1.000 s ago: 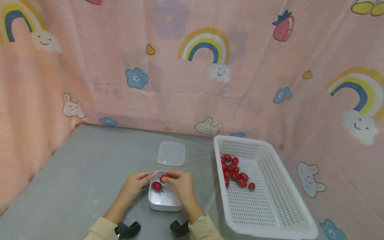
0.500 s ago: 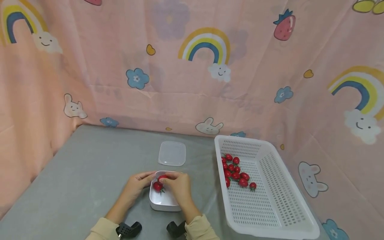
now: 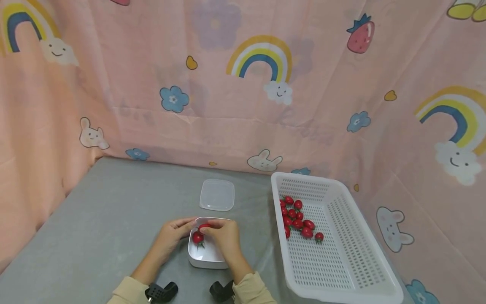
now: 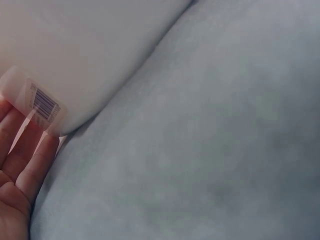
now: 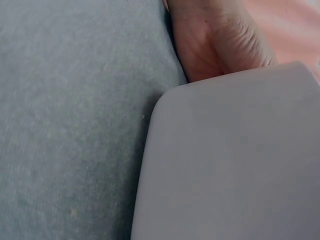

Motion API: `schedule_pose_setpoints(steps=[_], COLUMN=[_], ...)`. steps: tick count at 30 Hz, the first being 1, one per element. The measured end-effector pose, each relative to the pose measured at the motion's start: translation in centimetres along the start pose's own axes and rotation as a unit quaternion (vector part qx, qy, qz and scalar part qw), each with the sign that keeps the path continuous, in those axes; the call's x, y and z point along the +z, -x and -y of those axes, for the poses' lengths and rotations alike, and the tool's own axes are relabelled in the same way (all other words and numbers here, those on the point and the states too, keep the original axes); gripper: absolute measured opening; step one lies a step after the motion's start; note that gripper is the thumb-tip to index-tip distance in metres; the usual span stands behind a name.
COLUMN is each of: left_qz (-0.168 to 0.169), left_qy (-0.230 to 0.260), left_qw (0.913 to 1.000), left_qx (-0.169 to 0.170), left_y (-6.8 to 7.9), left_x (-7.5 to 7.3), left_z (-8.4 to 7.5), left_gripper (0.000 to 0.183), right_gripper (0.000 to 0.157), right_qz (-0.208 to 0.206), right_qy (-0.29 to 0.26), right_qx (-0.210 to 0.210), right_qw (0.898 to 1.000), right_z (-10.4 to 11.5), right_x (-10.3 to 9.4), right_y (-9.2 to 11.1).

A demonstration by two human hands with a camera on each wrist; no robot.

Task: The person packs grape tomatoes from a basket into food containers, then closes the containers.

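Note:
A small white square box (image 3: 208, 264) stands on the table, holding two red cherry tomatoes with green stems. My left hand (image 3: 172, 234) grips the box at its far left corner. In the left wrist view its fingers (image 4: 37, 162) lie against the box wall beside a barcode label (image 4: 44, 104). Inside the box, my right hand (image 3: 225, 238) pinches one cherry tomato (image 3: 204, 226), partly hidden by the fingers. The other cherry tomato (image 3: 198, 238) lies just in front of it. In the right wrist view the box wall (image 5: 230, 160) hides the right hand's fingers.
A clear square lid (image 3: 217, 195) lies flat behind the box. To the right stands a large white perforated basket (image 3: 341, 270) with several cherry tomatoes (image 3: 297, 223) along its left side. A pink patterned curtain (image 3: 212, 135) hangs behind the grey table (image 3: 95, 223).
My right hand has shifted slightly left with the pinched cherry tomato. The loose tomato has turned a little, its stem now pointing toward the front. The left hand stays at the box corner.

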State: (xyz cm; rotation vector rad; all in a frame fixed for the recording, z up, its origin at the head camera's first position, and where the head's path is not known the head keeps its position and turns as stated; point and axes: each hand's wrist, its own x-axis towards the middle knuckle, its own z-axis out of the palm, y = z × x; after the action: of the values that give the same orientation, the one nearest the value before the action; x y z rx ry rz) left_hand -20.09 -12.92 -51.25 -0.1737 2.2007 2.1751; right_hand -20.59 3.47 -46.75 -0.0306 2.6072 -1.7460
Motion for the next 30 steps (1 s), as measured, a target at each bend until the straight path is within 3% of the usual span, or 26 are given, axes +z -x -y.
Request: schedule_pose_setpoints(steps=[16,30], left_qz=[0.005,0.005], left_qy=[0.015,-0.005], left_qw=[0.9999,1.0000], left_qx=[-0.001,0.000], left_y=[-0.02,-0.07], left_x=[-0.01,-0.15], left_z=[0.15,0.36], left_gripper=[0.035,0.035], right_gripper=[0.022,0.026], right_qz=[0.026,0.066], right_qy=[0.027,0.069], right_qx=[-0.037,-0.008], right_qw=[0.999,0.995], right_z=[-0.24,-0.27], right_x=[-0.12,0.01], right_y=[-0.05,-0.29])
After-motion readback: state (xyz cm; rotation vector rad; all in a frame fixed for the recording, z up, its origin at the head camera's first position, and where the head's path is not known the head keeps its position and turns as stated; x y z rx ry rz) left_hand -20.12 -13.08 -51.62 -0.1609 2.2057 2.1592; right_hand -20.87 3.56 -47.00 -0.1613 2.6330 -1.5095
